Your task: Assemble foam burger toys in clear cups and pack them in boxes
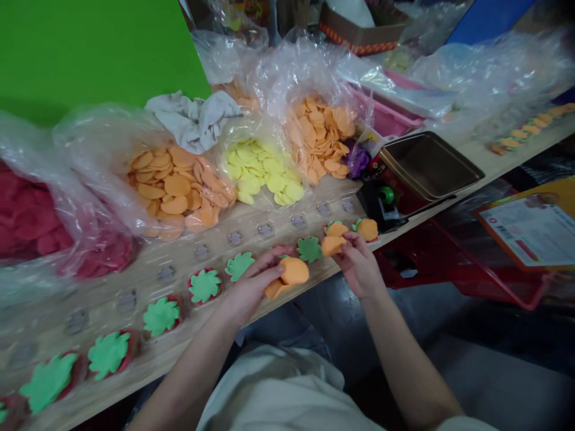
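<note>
1. While cupped under the fingers of the left hand (251, 288), a soft orange foam disc (294, 270) bulging at the fingertips, with a second orange piece (275, 290) pinned just below it; left grip closed, fingers together on both.
2. At the right hand (359, 266), thumb and fingers together in a clamped grip on a flat orange disc (333, 245), held by its edge.
3. By the look of it, both discs light, limp and easy to bend, perhaps felt rather than foam, with no sign of stiffness or weight. Best hold probably at the rim, between thumb and fingertip, with little force, leaving the face free.
4. Both hands and their discs just above the front edge of the wooden surface (148, 272), the left hand partly over it.
5. Along that edge, a row of green leaf-shaped cutouts (205, 286) on red backings (133, 353), one green cutout (238, 266) right beside the left hand, and two orange-topped pieces (366, 229) just past the right hand. Behind them, a line of small grey square fittings (265, 230).
6. Farther back, open plastic bags of loose orange discs (175, 191), yellow discs (256, 173) and red discs (27, 215); also a grey cloth (193, 120), a dark metal tray (426, 164) and a black device with a green knob (381, 203).
7. Nearest obstacles: the neighbouring cutouts, close to both hands, and loose plastic sagging toward the row.
</note>
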`<action>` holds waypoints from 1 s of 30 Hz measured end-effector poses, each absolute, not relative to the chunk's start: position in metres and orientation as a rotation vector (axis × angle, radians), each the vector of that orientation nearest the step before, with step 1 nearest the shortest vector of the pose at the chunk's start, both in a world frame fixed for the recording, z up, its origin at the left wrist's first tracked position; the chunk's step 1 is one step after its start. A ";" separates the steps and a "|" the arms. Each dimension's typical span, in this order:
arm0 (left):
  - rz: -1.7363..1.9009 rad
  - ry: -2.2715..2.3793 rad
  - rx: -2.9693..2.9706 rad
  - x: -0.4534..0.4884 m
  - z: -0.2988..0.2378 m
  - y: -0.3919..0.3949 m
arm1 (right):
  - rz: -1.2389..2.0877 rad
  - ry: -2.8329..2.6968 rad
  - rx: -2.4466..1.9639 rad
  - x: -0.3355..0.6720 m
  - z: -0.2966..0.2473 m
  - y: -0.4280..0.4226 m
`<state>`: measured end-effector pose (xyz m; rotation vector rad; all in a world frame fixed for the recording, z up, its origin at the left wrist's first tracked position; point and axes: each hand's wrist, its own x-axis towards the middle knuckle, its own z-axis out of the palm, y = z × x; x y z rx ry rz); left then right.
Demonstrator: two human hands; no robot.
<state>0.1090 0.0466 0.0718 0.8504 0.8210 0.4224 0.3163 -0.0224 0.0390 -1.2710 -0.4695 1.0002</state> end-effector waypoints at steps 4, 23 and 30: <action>0.475 0.887 1.015 0.124 0.070 0.049 | 1.498 -0.334 -1.188 0.305 0.051 -0.024; 0.202 1.034 1.763 0.133 0.052 0.048 | 0.627 -1.605 -2.120 0.316 0.027 0.007; -0.282 1.091 2.409 0.148 0.066 0.033 | 0.495 -1.601 -2.293 0.318 0.031 0.006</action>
